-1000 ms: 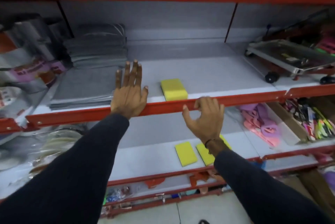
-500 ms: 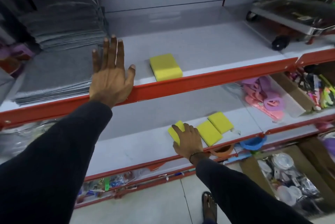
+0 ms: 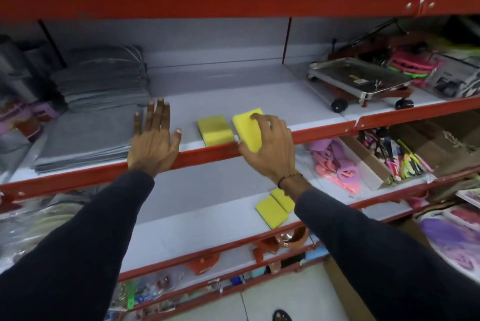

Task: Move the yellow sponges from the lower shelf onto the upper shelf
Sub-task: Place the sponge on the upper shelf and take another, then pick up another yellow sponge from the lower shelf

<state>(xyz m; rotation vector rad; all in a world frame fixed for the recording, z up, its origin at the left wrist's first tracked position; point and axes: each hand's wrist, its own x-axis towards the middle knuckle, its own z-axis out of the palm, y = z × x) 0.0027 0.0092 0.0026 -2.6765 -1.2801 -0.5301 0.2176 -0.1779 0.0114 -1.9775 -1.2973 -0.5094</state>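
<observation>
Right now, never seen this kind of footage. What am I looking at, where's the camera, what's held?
No machine here: a person in dark sleeves works with two bare hands. The single picture comes from a wide-angle camera worn on their head, looking forward and down, so the arms enter from the bottom.

They face red metal store shelving with grey boards. The left hand lies flat and open on the upper shelf's red front edge, holding nothing. The right hand grips a yellow rectangular sponge at that shelf's front edge, beside another yellow sponge already lying there. Two more yellow sponges lie side by side on the lower shelf, partly hidden by the right wrist.

Also on the upper shelf: folded grey cloths on the left, a wheeled metal tray on the right.
</observation>
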